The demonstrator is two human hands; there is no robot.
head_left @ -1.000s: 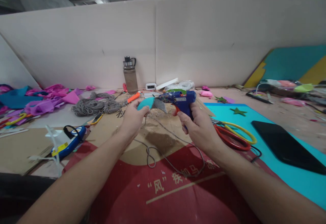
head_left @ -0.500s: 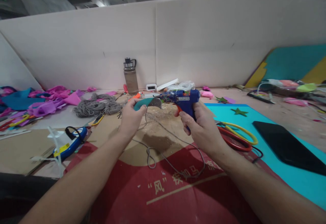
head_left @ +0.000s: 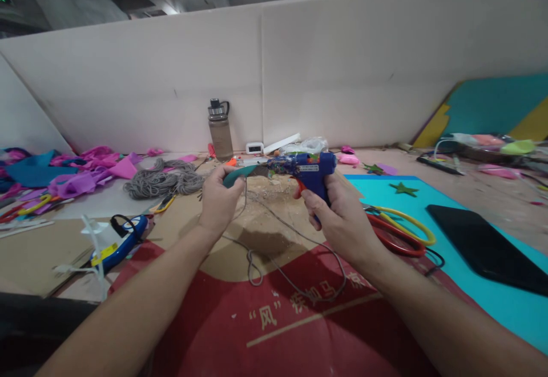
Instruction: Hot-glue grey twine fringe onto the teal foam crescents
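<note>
My right hand is wrapped round the handle of a blue glue gun with an orange-red trigger. Its nozzle points left and is at the far end of a curved teal-green felt piece. Between thumb and fingers my left hand pinches that felt piece, holding it up above the table. A grey cord hangs down near the felt and loops over the red and tan board below. Whether the nozzle touches the felt I cannot tell.
Left lie a grey cord bundle, felt scraps and a blue power strip. A bottle stands at the back. Right are scissors with red and yellow handles, a black phone and a green star on a turquoise sheet.
My left hand has tilted the felt piece, so its grey upper face shows less and it lies closer to the nozzle. My right hand has barely moved.
</note>
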